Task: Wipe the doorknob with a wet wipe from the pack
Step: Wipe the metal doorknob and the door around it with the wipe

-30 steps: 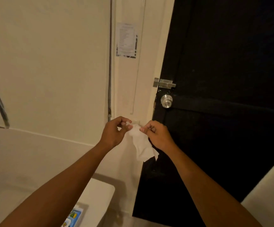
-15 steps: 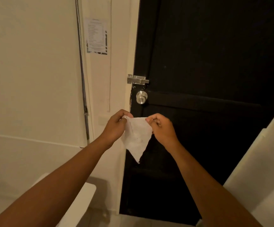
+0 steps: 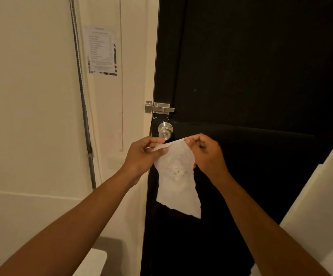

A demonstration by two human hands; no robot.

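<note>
Both hands pinched the top edge of the wet wipe [image 3: 175, 176], the left hand [image 3: 141, 154] gripping one upper corner between thumb and fingertips and the right hand [image 3: 205, 154] gripping the other. Between the two pinches the edge ran nearly taut; below them the sheet hung free, part unfolded, with a ragged lower hem and some dark specks near its middle. What those specks were could not be told.

Just above and beyond the left pinch sat the doorknob [image 3: 165, 130], a round metal one on the black door [image 3: 261, 76], close to the wipe but apart from it. Above the knob was a metal slide bolt [image 3: 158, 107], and farther left a printed notice [image 3: 102, 50] on the pale wall. The pack was not in view.

The step in hand looked to be opening the wipe out. Doing it well would likely mean spreading it flat enough to drape over the palm, so one hand can cup the whole knob, then twisting round it and reaching the neck behind.
</note>
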